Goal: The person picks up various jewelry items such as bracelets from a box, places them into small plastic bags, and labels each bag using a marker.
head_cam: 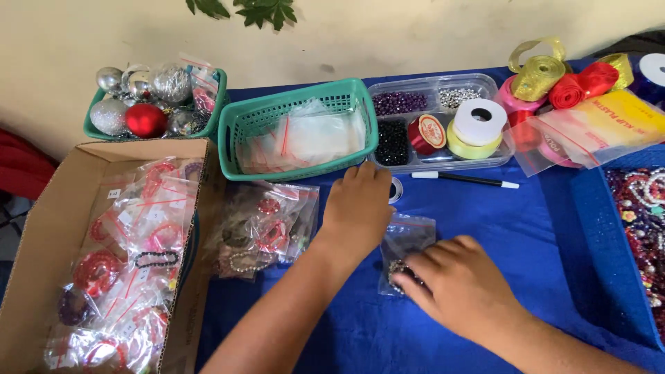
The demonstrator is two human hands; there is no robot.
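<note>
Right hand [463, 286] pinches clear bag [405, 242] holding perhaps a beaded bracelet [400, 271].

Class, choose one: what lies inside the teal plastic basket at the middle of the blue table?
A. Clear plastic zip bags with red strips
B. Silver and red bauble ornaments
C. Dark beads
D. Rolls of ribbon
A: the teal plastic basket holds a loose pile of clear plastic zip bags with red strips, nothing else visible in it.

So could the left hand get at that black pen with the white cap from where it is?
Probably yes. The left hand rests flat on the blue cloth, and the pen lies just beyond its fingertips to the right, with bare cloth between. The right hand, on the small clear bag, stays out of the way.
</note>
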